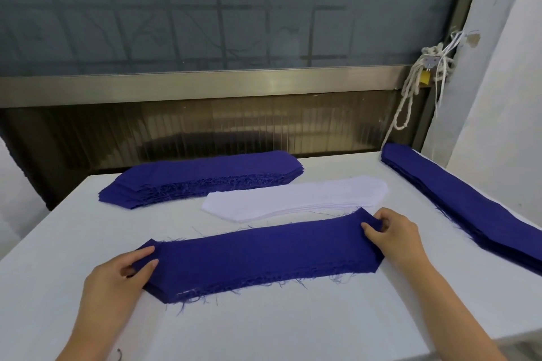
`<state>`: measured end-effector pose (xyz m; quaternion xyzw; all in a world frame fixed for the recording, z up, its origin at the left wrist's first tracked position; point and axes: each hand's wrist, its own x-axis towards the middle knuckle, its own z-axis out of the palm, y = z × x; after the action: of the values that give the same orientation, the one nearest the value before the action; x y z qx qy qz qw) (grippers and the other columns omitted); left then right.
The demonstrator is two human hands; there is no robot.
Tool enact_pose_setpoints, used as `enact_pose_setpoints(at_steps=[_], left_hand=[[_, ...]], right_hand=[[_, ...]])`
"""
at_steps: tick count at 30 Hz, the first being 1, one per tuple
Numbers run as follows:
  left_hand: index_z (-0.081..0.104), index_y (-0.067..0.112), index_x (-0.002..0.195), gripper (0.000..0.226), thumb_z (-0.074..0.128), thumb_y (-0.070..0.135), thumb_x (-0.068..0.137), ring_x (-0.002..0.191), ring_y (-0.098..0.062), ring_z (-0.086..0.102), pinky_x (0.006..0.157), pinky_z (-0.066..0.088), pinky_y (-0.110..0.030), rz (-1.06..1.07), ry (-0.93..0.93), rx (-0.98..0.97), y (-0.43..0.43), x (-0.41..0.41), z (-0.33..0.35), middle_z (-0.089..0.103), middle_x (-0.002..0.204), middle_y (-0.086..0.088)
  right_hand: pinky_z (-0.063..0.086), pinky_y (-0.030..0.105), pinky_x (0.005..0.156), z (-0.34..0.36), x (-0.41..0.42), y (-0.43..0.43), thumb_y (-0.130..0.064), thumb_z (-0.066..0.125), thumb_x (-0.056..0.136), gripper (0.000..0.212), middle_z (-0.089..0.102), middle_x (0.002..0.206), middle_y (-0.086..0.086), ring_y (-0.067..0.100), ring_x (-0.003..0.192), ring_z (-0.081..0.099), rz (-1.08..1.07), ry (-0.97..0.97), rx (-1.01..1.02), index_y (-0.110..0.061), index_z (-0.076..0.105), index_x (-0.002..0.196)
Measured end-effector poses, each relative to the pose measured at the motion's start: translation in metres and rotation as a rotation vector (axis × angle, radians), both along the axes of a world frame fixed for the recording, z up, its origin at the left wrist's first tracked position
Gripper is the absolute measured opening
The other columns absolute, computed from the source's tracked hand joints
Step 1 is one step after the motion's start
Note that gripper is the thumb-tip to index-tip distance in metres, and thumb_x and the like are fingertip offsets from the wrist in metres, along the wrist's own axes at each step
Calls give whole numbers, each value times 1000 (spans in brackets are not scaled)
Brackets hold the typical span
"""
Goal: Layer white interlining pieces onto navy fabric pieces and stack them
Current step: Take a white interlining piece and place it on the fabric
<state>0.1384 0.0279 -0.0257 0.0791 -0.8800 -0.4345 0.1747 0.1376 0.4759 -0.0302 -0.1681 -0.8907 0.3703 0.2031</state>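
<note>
Nearest the camera, two bare forearms reach in from 6 o'clock over a white worktop (264, 325). The left hand (117, 275) grips the left end of a navy fabric piece (258, 255), its fingers (143, 267) pinched together on the cloth, thumb on top and the tips curling under the pointed end. The right hand (396, 234) holds the opposite end at about 3 o'clock from the piece's middle, fingers closed on the fabric's upper right corner, which bunches slightly in the grip. The piece lies stretched flat between both hands near the middle of the worktop, long and narrow with angled ends, and loose frayed threads hang along its near edge.

Just beyond it, toward 12 o'clock, sits a low stack of white interlining pieces (296, 199) of the same shape, close to the navy piece's far edge; whether they touch cannot be told. Farther back at 11 o'clock lies a thicker navy stack (202, 176), its near edge fringed with threads. At 2 to 3 o'clock, along the worktop's right edge, a second navy stack (457, 199) runs diagonally.

Beyond the worktop stands a metal-framed window (205, 85) with grey glass, and at 1 o'clock a knotted white cord (410, 91) hangs beside a small brass padlock (426, 77).
</note>
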Motion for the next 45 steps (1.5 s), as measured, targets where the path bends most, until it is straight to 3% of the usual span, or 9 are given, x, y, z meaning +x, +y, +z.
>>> enact_pose_setpoints(at_steps=[2, 5, 8, 18, 22, 26, 34, 41, 45], left_hand=[[77, 21, 104, 22, 74, 12, 84, 77, -14, 61, 72, 42, -25, 0, 13, -2, -1, -1, -1, 69, 82, 0], [77, 18, 102, 22, 73, 7, 84, 73, -11, 61, 66, 40, -1, 3, 29, -43, -2, -3, -3, 68, 79, 4], [76, 18, 103, 24, 75, 6, 82, 71, -9, 60, 63, 35, 6, 12, 9, -86, -3, -5, -5, 66, 81, 9], [76, 16, 102, 21, 74, 7, 83, 69, -10, 59, 66, 34, 6, 68, 50, -91, -8, -5, -10, 67, 87, 5], [76, 15, 103, 22, 71, 3, 84, 80, -4, 59, 68, 34, 6, 59, 66, -77, -9, -5, -10, 68, 90, 1], [76, 13, 104, 23, 69, 1, 85, 75, -12, 59, 68, 34, 6, 55, 68, -70, -8, -4, -10, 68, 92, -1], [74, 12, 107, 34, 57, -9, 87, 75, -11, 60, 64, 35, 6, 66, 35, -44, -9, -3, -12, 68, 96, -4], [73, 15, 109, 38, 56, -9, 86, 81, -16, 63, 67, 43, -14, 45, 33, 0, -8, -1, -10, 69, 102, -4], [73, 15, 108, 39, 56, -10, 84, 80, -17, 62, 72, 42, -20, 39, 43, -12, -7, -1, -12, 68, 104, -4]], right_hand=[[37, 27, 53, 1, 1, 0, -18, 71, 80, 21, 55, 60, 3, 16, 56, 46, 6, -7, 3, -10, 55, 70], [37, 27, 54, 1, 1, -1, -17, 71, 80, 20, 54, 60, 2, 16, 57, 47, 7, -10, 20, -11, 55, 70], [35, 24, 53, 1, 1, -3, -14, 71, 79, 17, 53, 59, -1, 14, 57, 46, 3, -5, 45, -12, 56, 72], [33, 19, 52, -4, -2, 0, -17, 66, 87, 13, 60, 64, 0, 9, 64, 54, -99, 19, -53, -17, 59, 76], [34, 20, 52, -4, -3, 0, -17, 66, 86, 12, 61, 66, 1, 10, 64, 54, -126, 19, -65, -15, 59, 77], [34, 19, 53, -4, -3, 0, -16, 67, 86, 9, 61, 67, 2, 9, 65, 54, -124, 12, -45, -15, 59, 81], [36, 21, 54, -4, -2, -1, -7, 58, 87, 13, 59, 68, 5, 13, 66, 54, -86, 11, -35, -18, 58, 93], [35, 22, 53, -5, -3, -2, -5, 56, 88, 12, 55, 66, 4, 12, 64, 51, -93, 15, 16, -17, 59, 87], [34, 24, 54, -7, -4, -2, -4, 55, 87, 13, 54, 75, 7, 14, 64, 50, -94, 14, 59, -16, 60, 87]])
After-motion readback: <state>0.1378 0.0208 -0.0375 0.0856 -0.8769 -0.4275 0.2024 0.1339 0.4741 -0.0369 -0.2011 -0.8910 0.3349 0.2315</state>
